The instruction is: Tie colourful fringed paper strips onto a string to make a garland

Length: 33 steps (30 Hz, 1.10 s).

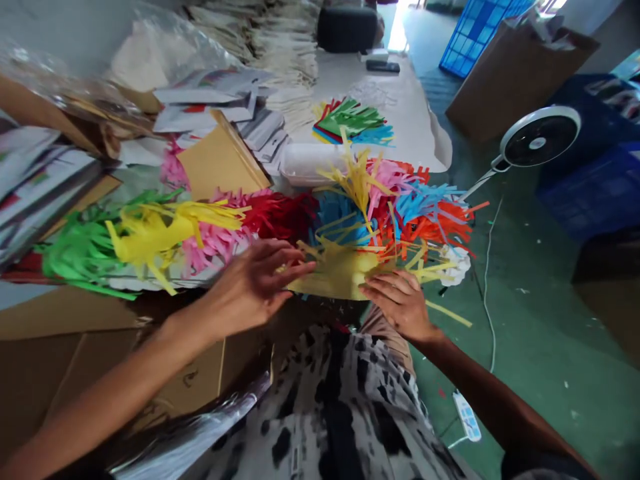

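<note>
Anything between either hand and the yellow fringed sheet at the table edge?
Nothing visible. The left hand lies flat with its fingertips on the left side of the yellow fringed sheet. The right hand rests on its lower right corner. The coloured fringe pile lies behind the sheet, not between.

The left forearm point(125, 387) comes in bare from 8 o'clock and runs up toward the centre, wrist straight. The left hand point(255, 283) lies palm down, fingers stretched and loosely spread, pointing to 3 o'clock. The right forearm point(490, 400) enters from 4 o'clock. The right hand point(400, 303) is palm down, fingers close together and slightly bent, pointing to 10 o'clock, near the left fingertips but apart
</note>
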Tool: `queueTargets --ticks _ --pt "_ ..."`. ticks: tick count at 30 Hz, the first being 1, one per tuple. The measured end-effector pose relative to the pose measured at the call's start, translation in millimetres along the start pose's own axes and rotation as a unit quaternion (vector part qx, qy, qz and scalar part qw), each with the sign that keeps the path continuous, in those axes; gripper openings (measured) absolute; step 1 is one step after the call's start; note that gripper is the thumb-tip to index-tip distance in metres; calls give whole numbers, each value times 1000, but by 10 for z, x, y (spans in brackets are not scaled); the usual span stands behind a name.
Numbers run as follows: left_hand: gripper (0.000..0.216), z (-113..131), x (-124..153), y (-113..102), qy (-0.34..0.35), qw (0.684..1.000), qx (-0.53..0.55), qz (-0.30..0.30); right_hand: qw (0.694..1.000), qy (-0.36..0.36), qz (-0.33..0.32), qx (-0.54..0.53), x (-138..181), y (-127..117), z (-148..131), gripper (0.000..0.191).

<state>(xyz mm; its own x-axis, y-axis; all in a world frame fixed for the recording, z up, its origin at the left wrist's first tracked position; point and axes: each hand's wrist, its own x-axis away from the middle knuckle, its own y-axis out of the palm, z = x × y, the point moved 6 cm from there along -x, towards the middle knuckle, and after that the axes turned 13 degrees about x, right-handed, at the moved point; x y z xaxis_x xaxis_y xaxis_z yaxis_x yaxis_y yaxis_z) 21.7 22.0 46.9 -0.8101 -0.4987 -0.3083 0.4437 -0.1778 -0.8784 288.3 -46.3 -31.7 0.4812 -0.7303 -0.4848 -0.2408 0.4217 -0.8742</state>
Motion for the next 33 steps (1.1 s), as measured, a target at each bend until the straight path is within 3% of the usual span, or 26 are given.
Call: queueTargets --ticks 1,4,7,10,13,16,20,26,30,33 --pt "57 96 -7 97 -11 1000 16 9 1000 6 -5 -10 19 26 4 34" --pt "61 432 -139 535 42 998 36 33 1000 0 -9 -28 53 52 7 39" --pt "56 439 -292 1038 0 999 30 36 999 -18 -20 -31 65 45 -6 43" --pt "47 342 -344 1297 -22 997 61 47 998 3 -56 -18 57 35 38 42" --pt "41 306 -336 1290 -25 995 95 33 995 22 -96 -21 42 0 121 36" --pt "32 301 -337 1131 -30 992 119 32 991 37 -117 -44 6 -71 227 28" --pt "19 176 -401 990 -88 981 168 38 981 81 -151 -89 -103 -127 318 19" --pt "14 27 -531 985 -153 974 169 19 973 167 -127 -92 -236 -71 297 16" --pt "18 -50 -475 937 -228 955 180 63 971 199 -125 -51 -228 55 322 22" --pt "22 -58 -426 897 -248 955 125 99 970 204 -129 -29 -249 115 351 26"
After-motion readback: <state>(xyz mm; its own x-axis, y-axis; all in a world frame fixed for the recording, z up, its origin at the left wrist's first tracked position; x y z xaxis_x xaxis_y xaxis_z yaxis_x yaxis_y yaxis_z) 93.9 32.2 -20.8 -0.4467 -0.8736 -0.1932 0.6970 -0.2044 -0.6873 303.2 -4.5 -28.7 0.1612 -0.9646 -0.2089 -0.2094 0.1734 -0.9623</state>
